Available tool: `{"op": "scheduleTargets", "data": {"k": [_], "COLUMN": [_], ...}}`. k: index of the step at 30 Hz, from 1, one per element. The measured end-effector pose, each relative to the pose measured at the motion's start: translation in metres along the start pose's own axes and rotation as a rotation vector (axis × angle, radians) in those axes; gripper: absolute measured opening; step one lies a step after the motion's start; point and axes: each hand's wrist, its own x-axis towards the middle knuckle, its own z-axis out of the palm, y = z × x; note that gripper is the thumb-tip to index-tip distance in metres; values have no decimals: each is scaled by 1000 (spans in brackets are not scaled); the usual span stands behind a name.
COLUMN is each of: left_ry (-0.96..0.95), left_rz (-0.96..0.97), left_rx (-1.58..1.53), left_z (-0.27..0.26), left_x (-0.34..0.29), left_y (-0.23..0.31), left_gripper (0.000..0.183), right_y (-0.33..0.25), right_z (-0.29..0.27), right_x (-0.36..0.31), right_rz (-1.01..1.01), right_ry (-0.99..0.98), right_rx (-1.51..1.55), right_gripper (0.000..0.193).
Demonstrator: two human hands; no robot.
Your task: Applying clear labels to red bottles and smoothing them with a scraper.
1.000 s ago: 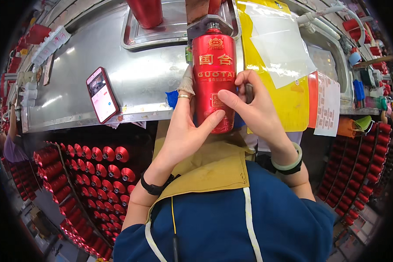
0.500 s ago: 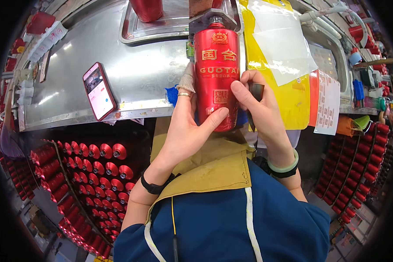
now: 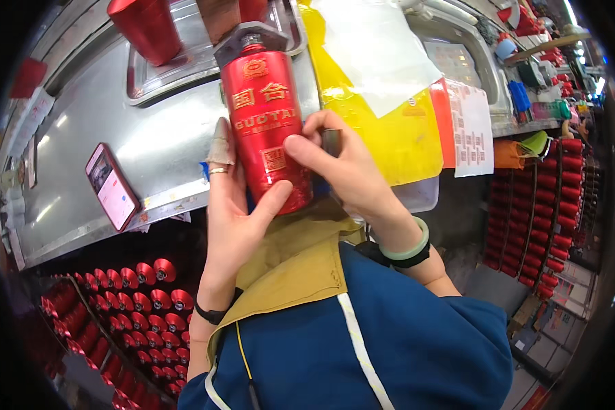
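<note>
A red bottle (image 3: 270,137) with gold lettering and a bare neck leans over the bench's front edge, its neck pointing away from me. My left hand (image 3: 234,219) is closed around its left side and base, the thumb lying across the lower front. A pale cover wraps one of that hand's fingers, and a ring sits below it. My right hand (image 3: 352,167) is at the bottle's right side with its thumb on the surface. A dark flat piece (image 3: 332,142) shows between its bent fingers; its kind is unclear. Behind the neck stands a dark angular holder (image 3: 229,51).
A phone (image 3: 111,186) lies on the metal bench (image 3: 164,150). Beyond are a metal tray (image 3: 143,96) and a red cup-shaped container (image 3: 147,31). Yellow sheeting (image 3: 396,150) and white sheets (image 3: 376,55) lie to the right. Racks of red bottles (image 3: 160,298) stand below the bench.
The view has swung, so bench and hands appear farther left and the bottle looks tilted. Both hands keep about the same places on the bottle.
</note>
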Motion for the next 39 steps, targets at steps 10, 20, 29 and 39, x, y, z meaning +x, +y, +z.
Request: {"op": "scheduleTargets", "data": {"k": [10, 20, 29, 39], "left_ry": [-8, 32, 27, 79], "left_rz": [-9, -30, -26, 0], "left_rx": [-6, -23, -28, -71], "left_z": [-2, 0, 1, 3], "left_x": [0, 1, 1, 3], "left_y": [-1, 2, 3, -2], "left_gripper": [97, 91, 91, 77], "right_y": [-4, -1, -8, -3], "right_z": [-11, 1, -1, -2], "right_x": [-1, -1, -1, -2], "right_rz": [103, 30, 86, 62], "right_ry": [-30, 12, -8, -5], "right_rx": [96, -9, 53, 0], "right_gripper": [21, 37, 31, 30]}}
